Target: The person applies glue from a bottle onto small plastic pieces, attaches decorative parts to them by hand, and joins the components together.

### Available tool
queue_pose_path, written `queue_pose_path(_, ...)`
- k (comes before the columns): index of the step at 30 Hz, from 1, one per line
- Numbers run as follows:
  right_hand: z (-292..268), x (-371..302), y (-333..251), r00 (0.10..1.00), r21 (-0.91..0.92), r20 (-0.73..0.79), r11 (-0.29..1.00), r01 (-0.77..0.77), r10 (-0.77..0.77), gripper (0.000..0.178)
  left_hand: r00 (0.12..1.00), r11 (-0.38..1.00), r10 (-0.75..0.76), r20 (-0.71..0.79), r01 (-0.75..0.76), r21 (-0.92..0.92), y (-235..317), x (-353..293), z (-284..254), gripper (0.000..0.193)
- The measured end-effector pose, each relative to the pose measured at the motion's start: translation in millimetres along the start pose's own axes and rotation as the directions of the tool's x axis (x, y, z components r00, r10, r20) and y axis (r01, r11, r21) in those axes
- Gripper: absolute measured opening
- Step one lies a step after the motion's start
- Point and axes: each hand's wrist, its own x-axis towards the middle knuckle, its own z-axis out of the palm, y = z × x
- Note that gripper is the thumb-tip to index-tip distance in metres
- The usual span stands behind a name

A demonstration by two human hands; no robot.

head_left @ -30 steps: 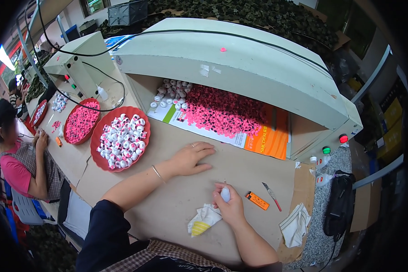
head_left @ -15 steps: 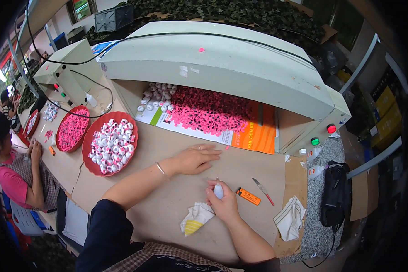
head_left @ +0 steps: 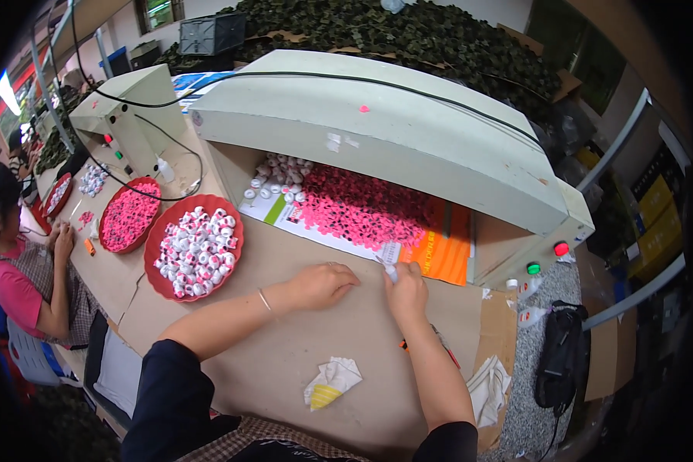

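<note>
**A tiny white cap in the fingers**

Near the middle of the frame, the right hand [head_left: 406, 291] pinches a small white cap [head_left: 391, 271]. It looks light, hard and smooth; hold its sides. The left hand [head_left: 321, 283] lies flat and loose on the brown table [head_left: 285, 362].

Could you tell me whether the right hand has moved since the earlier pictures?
Yes. The right hand, holding a small white piece, has gone forward from beside the orange cutter to the mouth of the pale green machine.
</note>
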Motion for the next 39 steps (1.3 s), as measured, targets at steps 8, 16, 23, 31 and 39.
queue_pose_path(8, -13.9, -0.7, -5.7, 0.978, -0.176, 0.207, 0.982, 0.072, -0.035, 0.019, 0.928, 0.862, -0.224, -0.297, 0.33, 0.385, -82.3, -4.4, -85.5, 0.031)
queue_pose_path(16, -35.7, -35.0, -11.4, 0.95, -0.138, 0.313, 0.989, 0.046, 0.0, 0.025, 0.72, 0.711, -0.644, -0.259, 0.688, 0.146, -152.2, 32.4, -71.6, 0.078)
queue_pose_path(23, -37.9, -29.6, -9.1, 0.96, 0.046, 0.278, 0.999, 0.021, -0.033, 0.026, 0.872, 0.825, -0.296, -0.39, 0.44, 0.355, -166.4, 35.4, -80.8, 0.055)
queue_pose_path(31, -33.8, -27.2, -4.3, 0.941, -0.01, 0.337, 1.0, -0.005, 0.008, 0.028, 0.756, 0.659, -0.559, -0.341, 0.654, 0.371, -147.3, 29.6, -106.8, 0.043)
queue_pose_path(39, -52.6, 30.8, -3.6, 0.966, 0.183, -0.255, 0.983, -0.003, 0.051, 0.03, 0.88, 0.718, -0.419, -0.224, 0.472, 0.511, -154.6, 13.5, -108.9, 0.05)
